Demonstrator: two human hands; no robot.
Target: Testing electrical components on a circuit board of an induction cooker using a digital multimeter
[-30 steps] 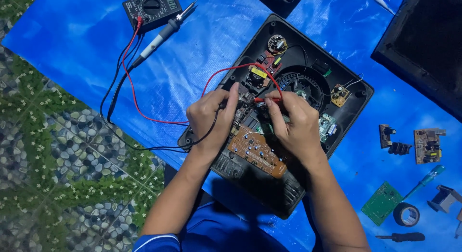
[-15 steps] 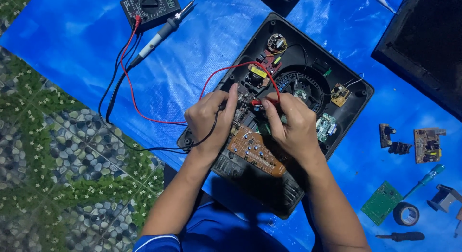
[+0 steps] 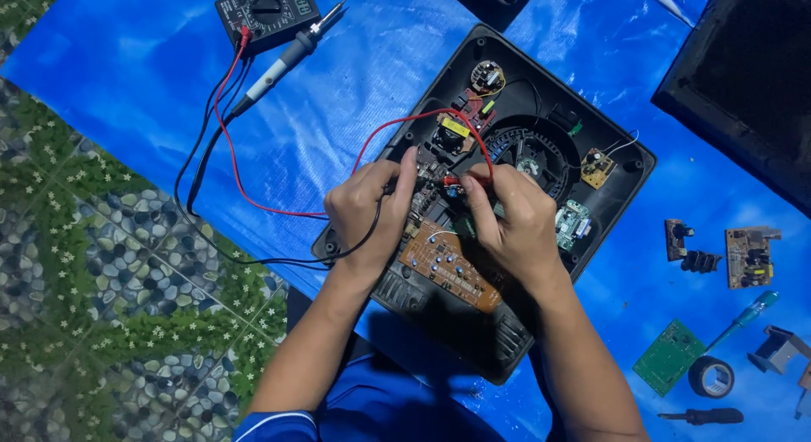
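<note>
Both hands over the opened black appliance housing (image 3: 498,324), which sits on the blue tarp (image 3: 338,113) on the floor. My left hand (image 3: 367,210) is closed around the black probe (image 3: 390,189), tip down on the board area near the middle of the housing. My right hand (image 3: 511,222) pinches the red probe (image 3: 465,180), tip pointing left at the same spot; the two tips are just beside each other. Brown circuit board (image 3: 448,269) lies right below my fingers, inside the housing. Red lead (image 3: 253,201) and black lead (image 3: 203,231) run off left across the tarp up to the multimeter (image 3: 266,10) at top. Soldering iron (image 3: 291,52) lies just beside the meter, untouched. Off to the right on the tarp: green board (image 3: 667,356), roll of black tape (image 3: 710,376), screwdriver (image 3: 743,317), well apart from the hands.
</note>
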